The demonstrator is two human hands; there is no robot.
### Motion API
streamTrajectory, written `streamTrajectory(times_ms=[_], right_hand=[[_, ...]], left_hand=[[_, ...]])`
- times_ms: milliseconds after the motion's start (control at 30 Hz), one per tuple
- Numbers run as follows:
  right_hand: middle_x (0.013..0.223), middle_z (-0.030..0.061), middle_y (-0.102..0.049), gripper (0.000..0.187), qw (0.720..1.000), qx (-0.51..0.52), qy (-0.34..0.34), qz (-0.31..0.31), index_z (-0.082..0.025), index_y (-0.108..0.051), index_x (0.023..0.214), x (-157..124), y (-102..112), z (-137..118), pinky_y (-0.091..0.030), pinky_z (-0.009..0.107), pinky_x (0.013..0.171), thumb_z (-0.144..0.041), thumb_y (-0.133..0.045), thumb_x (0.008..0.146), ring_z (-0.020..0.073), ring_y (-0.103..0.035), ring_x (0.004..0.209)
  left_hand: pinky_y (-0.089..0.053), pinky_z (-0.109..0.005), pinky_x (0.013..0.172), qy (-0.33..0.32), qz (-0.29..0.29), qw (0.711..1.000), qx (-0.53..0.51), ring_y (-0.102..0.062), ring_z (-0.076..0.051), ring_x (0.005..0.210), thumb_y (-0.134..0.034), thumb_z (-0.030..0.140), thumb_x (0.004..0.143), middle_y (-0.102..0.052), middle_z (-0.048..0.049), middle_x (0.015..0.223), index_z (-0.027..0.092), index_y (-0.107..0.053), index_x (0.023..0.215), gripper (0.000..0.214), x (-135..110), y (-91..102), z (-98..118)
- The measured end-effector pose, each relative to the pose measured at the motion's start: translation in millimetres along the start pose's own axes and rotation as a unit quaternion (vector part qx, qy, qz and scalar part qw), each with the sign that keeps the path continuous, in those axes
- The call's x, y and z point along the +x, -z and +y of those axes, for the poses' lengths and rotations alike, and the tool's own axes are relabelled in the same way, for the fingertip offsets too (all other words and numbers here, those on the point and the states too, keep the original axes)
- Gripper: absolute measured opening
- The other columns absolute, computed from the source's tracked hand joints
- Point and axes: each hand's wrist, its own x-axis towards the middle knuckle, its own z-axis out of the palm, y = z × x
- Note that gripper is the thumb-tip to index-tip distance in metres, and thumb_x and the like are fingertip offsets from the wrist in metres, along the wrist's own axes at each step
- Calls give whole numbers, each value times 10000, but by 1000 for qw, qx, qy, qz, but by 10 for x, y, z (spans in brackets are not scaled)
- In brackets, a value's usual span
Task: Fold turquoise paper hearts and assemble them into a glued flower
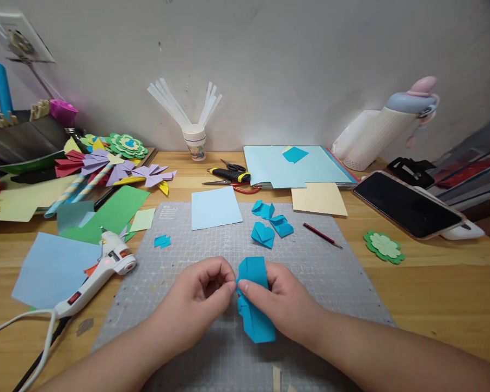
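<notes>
R hand point(289, 298) in thumb grip on blue ppr point(259, 323), L hand point(196, 298) in edge pinch.

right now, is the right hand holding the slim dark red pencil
No, the right hand holds folded bright blue paper; the pencil lies on the grey cutting mat.

The folded paper point(258, 320) is bright blue, the cutting mat point(330, 267) grey with a pale grid, the glue gun point(93, 280) white, the pencil point(320, 234) red and black, the table point(441, 305) wood-grained brown.
</notes>
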Motion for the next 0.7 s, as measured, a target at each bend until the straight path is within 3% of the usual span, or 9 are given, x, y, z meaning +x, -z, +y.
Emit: streamTrajectory(times_ms=[367,533,700], right_hand=[[549,-59,-385,233,1000,-28,-6,3,-196,-403,620,12,-5,31,-327,187,431,-288,-509,806,80,-346,497],[572,-61,-348,244,994,-100,51,-1,-197,-367,606,6,10,46,-306,202,482,-240,-490,812,86,-322,544],[575,-57,-362,267,963,-238,124,0,-196,-324,597,-25,25,38,-288,231,537,-198,-479,814,95,-351,568]], left_hand=[[-314,-255,559,17,1,999,33,-386,-127,602,-521,304,774,-431,29,624,177,-491,676,164,12,7,42],[-319,-240,552,-7,13,998,68,-381,-116,588,-506,235,756,-423,40,603,182,-470,634,138,0,-12,43],[-302,-235,522,-24,28,990,132,-372,-115,566,-487,189,720,-401,49,569,196,-430,593,139,-40,-31,37]])
